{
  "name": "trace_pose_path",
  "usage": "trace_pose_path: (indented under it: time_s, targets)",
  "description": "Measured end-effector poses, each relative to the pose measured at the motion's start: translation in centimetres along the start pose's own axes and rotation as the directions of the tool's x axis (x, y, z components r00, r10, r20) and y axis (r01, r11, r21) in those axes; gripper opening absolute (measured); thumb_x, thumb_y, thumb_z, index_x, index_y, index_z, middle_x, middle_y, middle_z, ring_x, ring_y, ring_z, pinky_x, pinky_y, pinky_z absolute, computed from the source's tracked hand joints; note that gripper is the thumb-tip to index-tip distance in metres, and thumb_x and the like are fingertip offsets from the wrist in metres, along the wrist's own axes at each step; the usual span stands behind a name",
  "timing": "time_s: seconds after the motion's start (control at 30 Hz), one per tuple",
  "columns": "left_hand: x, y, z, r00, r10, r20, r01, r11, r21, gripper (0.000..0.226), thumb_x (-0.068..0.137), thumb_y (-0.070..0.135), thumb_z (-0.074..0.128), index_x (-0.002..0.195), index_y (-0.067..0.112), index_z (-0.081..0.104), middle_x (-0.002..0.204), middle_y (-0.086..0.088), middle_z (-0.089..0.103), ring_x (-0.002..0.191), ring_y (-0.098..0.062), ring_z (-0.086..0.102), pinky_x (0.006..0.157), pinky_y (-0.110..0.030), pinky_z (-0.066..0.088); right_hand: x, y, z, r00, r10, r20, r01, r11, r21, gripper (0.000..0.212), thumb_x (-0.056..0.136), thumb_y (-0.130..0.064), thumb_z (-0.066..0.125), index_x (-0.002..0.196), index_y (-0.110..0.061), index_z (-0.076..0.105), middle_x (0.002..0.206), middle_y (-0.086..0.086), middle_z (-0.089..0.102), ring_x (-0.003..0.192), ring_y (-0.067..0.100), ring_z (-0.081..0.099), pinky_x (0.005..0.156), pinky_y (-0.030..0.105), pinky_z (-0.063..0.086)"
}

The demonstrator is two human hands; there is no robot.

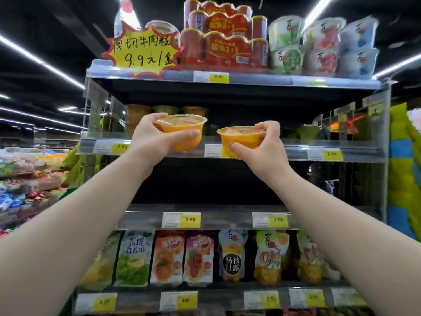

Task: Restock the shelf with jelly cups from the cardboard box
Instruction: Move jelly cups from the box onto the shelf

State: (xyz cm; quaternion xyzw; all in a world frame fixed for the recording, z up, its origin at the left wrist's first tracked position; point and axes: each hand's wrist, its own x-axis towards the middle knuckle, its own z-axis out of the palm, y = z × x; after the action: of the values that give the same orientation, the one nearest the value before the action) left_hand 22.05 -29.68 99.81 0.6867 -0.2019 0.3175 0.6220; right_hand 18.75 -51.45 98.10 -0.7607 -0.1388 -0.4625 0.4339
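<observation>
Head view: person w/ both bare arms raised to a store shelf. L hand point(150, 133) grips an orange jelly cup point(182, 131), fingers curled over the sealed lid's rim, thumb across the cup wall. R hand point(264, 144) pinches a second orange jelly cup point(239, 137), fingers on the rim, thumb low on the wall. The two cups are apart, level w/ the shelf rail point(296, 151); whether either rests on the shelf cannot be told. Behind the L hand, stocked cups point(159, 110) stand at the shelf back. Price tags reading "2.50" sit left of the L hand point(123, 147) and right of the R hand point(331, 153). Above the L hand, a yellow starburst sign point(143, 51), handwritten, reads "9.9元/盒"; red multipacks point(227, 39) stand right of it. Below both hands: two more "2.50" tags, then pouches point(168, 256), one marked "杨枝甘露" point(232, 256); lowest tags approx. "4.00", blurred.
</observation>
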Motion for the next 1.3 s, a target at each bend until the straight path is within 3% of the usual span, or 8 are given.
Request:
trace_pose_path:
  time_s: [0.23, 0.63, 0.77, 0.93, 1.0, 1.1, 1.2, 1.3]
  targets:
    - [6.5, -1.1, 2.0, 0.998, 0.064, 0.025, -0.065, 0.997, 0.050, 0.103, 0.043, 0.053, 0.084, 0.134, 0.022, 0.046, 0.124, 0.002, 0.053, 0.112, -0.017, 0.055, 0.092, -0.035, 0.052, 7.5, 2.5, 1.3, 0.990, -0.130, -0.053, 0.115, 0.966, -0.232, 0.057, 0.074, -0.049, 0.076, 0.106, -0.026, 0.036, 0.105, -0.006, 0.050, 0.093, 0.014, 0.050, 0.066, 0.021, 0.043]
    - [13.6, -2.7, 4.6, 0.998, -0.058, 0.000, 0.058, 0.988, 0.142, 0.089, 0.055, 0.045, 0.087, 0.130, 0.015, 0.049, 0.122, -0.004, 0.056, 0.110, -0.022, 0.054, 0.085, -0.030, 0.045, 16.0, 4.5, 4.3, 0.970, 0.178, 0.167, -0.084, 0.887, -0.453, 0.061, 0.069, -0.061, 0.074, 0.102, -0.020, 0.042, 0.099, -0.002, 0.054, 0.094, 0.022, 0.055, 0.072, 0.030, 0.041]
    - [13.6, -2.8, 4.7, 0.999, -0.048, 0.015, 0.046, 0.993, 0.107, 0.097, 0.042, 0.049, 0.085, 0.126, 0.016, 0.053, 0.115, -0.002, 0.060, 0.103, -0.019, 0.058, 0.072, -0.023, 0.047, 16.3, 5.4, 4.5, 0.948, 0.205, 0.244, -0.083, 0.897, -0.433, 0.065, 0.070, -0.058, 0.075, 0.112, -0.019, 0.044, 0.105, -0.001, 0.055, 0.104, 0.023, 0.057, 0.076, 0.030, 0.043]
    - [13.5, -2.2, 6.2, 0.994, -0.068, 0.086, 0.064, 0.997, 0.046, 0.112, 0.026, 0.055, 0.084, 0.126, 0.017, 0.053, 0.116, -0.004, 0.063, 0.103, -0.024, 0.063, 0.087, -0.038, 0.056, 16.2, 5.5, 4.1, 0.917, 0.250, 0.312, -0.047, 0.843, -0.536, 0.083, 0.075, -0.070, 0.061, 0.134, -0.016, 0.036, 0.117, 0.003, 0.056, 0.105, 0.023, 0.057, 0.082, 0.035, 0.050]
    - [13.2, -1.9, 6.6, 0.994, -0.059, 0.096, 0.057, 0.998, 0.027, 0.114, 0.025, 0.056, 0.084, 0.128, 0.019, 0.051, 0.117, -0.004, 0.062, 0.105, -0.024, 0.063, 0.088, -0.040, 0.056, 15.8, 5.8, 3.4, 0.952, 0.155, 0.263, 0.018, 0.830, -0.557, 0.079, 0.077, -0.071, 0.056, 0.134, -0.019, 0.040, 0.122, 0.002, 0.057, 0.109, 0.023, 0.055, 0.087, 0.035, 0.049]
    - [12.8, -1.1, 7.3, 0.989, -0.042, 0.141, 0.052, 0.996, -0.073, 0.117, 0.028, 0.053, 0.089, 0.131, 0.016, 0.050, 0.118, -0.005, 0.062, 0.105, -0.022, 0.064, 0.086, -0.037, 0.056, 15.0, 6.3, 1.9, 0.981, -0.098, 0.166, 0.147, 0.939, -0.312, 0.059, 0.080, -0.059, 0.063, 0.126, -0.023, 0.055, 0.117, -0.008, 0.061, 0.108, 0.009, 0.055, 0.089, 0.025, 0.048]
    - [12.4, 0.0, 8.4, 0.976, 0.002, 0.216, 0.033, 0.987, -0.159, 0.111, 0.035, 0.048, 0.085, 0.133, 0.011, 0.050, 0.117, -0.005, 0.064, 0.102, -0.017, 0.066, 0.075, -0.027, 0.057, 14.6, 5.5, 0.9, 0.958, -0.083, 0.275, 0.089, 0.996, -0.010, 0.047, 0.077, -0.053, 0.069, 0.117, -0.029, 0.062, 0.101, -0.018, 0.064, 0.095, -0.003, 0.060, 0.078, 0.013, 0.049]
    - [12.2, 0.7, 9.8, 0.956, 0.048, 0.289, -0.003, 0.988, -0.155, 0.110, 0.040, 0.049, 0.080, 0.137, 0.010, 0.047, 0.116, -0.006, 0.066, 0.100, -0.017, 0.068, 0.072, -0.024, 0.058, 14.9, 4.8, 0.8, 0.910, -0.070, 0.408, 0.029, 0.994, 0.106, 0.038, 0.076, -0.049, 0.072, 0.109, -0.031, 0.065, 0.099, -0.016, 0.070, 0.092, -0.002, 0.065, 0.076, 0.014, 0.052]
